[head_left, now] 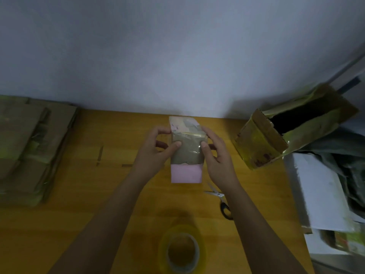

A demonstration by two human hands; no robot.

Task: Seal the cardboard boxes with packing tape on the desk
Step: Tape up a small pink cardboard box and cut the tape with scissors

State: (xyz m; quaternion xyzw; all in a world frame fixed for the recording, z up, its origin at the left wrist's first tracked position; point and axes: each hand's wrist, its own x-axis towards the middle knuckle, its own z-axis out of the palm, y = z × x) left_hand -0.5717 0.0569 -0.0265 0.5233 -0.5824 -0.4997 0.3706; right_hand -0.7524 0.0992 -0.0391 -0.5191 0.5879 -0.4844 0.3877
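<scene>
A small cardboard box (187,153) with a pink near end and tape across its top stands at the middle of the wooden desk (118,194). My left hand (158,149) grips its left side, thumb pressed on the taped top. My right hand (215,153) grips the right side, thumb on top as well. A roll of yellowish packing tape (182,250) lies flat near the front edge. Scissors (221,200) with black handles lie just right of the box, partly under my right forearm.
A stack of flattened cardboard boxes (29,147) fills the desk's left end. A larger open box wrapped in yellow tape (276,139) sits tilted at the right back. White boards and dark cloth (325,184) lie beyond the desk's right edge. A wall stands behind.
</scene>
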